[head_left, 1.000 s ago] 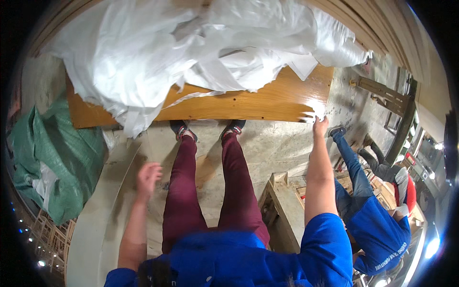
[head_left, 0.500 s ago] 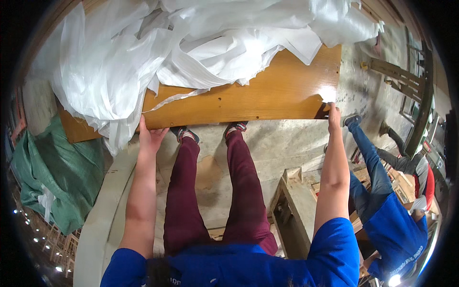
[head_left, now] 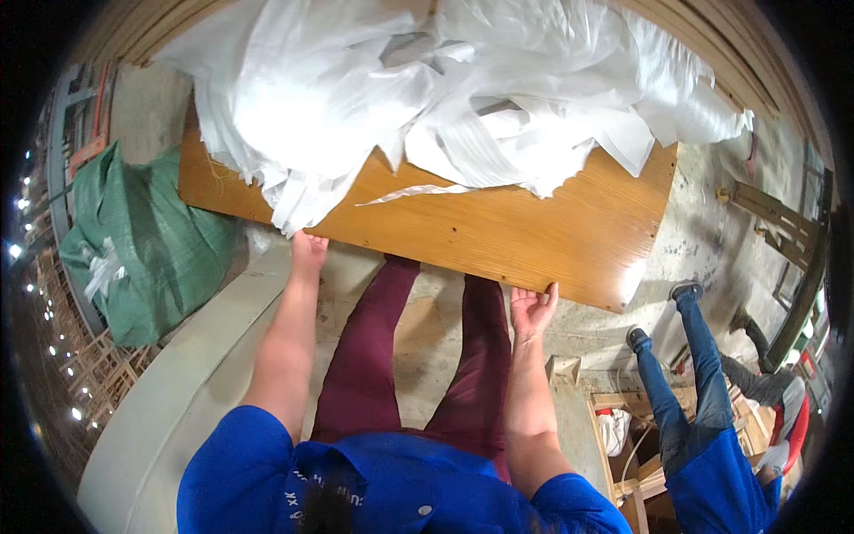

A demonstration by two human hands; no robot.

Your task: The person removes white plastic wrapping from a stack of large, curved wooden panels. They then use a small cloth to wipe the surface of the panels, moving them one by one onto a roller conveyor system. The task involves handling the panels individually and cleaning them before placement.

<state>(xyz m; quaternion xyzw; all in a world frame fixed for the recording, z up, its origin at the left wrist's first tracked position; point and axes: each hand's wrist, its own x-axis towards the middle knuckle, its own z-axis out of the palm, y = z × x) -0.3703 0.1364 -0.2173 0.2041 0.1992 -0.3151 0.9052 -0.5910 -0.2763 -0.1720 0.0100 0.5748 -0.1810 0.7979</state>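
A long brown wooden panel (head_left: 427, 222) lies slantwise before me, its right end nearer than its left. Loose white plastic sheeting (head_left: 320, 98) covers much of its top. My left hand (head_left: 310, 251) grips the near edge left of the middle, beside a hanging strip of the sheeting, its fingertips partly hidden. Farther right on that edge is my right hand (head_left: 532, 311), palm up, with the fingers under the panel and the thumb at the rim. Several small dark holes dot the panel's surface.
A green woven sack (head_left: 147, 249) stands at the left, near a pale curved board (head_left: 187, 383). At the right a person in a blue shirt (head_left: 721, 481) is by wooden frames, with another person (head_left: 787, 418) beyond. A dark-railed wooden rack (head_left: 774, 214) stands far right.
My right hand has shifted from the panel's right end to its near edge, closer to my left. The panel now slants, its right end nearer me. The person in blue has moved slightly.
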